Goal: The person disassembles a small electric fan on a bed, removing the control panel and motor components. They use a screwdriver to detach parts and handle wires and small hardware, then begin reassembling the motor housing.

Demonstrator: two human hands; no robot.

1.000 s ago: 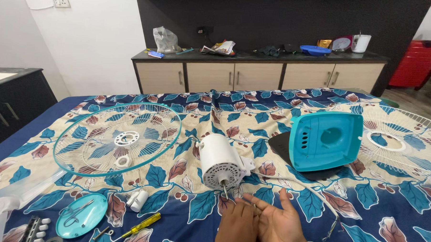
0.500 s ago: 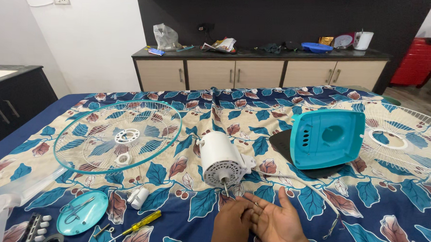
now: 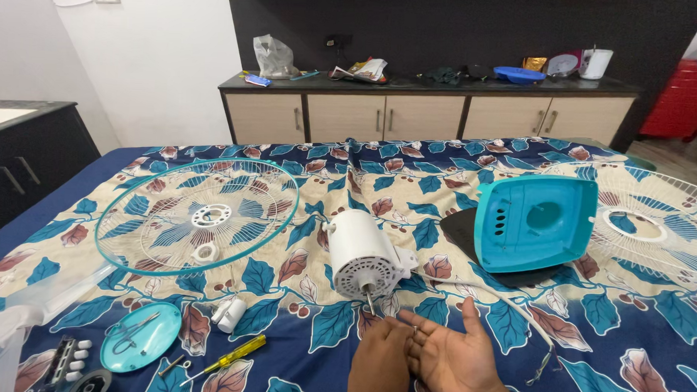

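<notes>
A white fan motor (image 3: 362, 254) lies on the leaf-patterned bedsheet (image 3: 302, 187), its metal shaft (image 3: 370, 299) pointing at me. My left hand (image 3: 380, 365) is back-up just below the shaft tip, its fingers bunched against the fingers of my right hand; whether they pinch anything is hidden. My right hand (image 3: 455, 360) lies palm up with fingers apart and nothing visible in it. A white cord (image 3: 499, 298) runs from the motor past my right hand.
A teal motor cover (image 3: 533, 222) stands on a black plate (image 3: 459, 227). A teal-rimmed fan guard (image 3: 186, 213) lies left and a white guard (image 3: 656, 222) right. A yellow screwdriver (image 3: 231, 358), white knob (image 3: 228, 314), teal cap (image 3: 139, 337) and parts tray (image 3: 68, 360) sit front left.
Both hands stay together in front of the motor; they have crept slightly up towards the shaft tip. Nothing else on the sheet has moved.
</notes>
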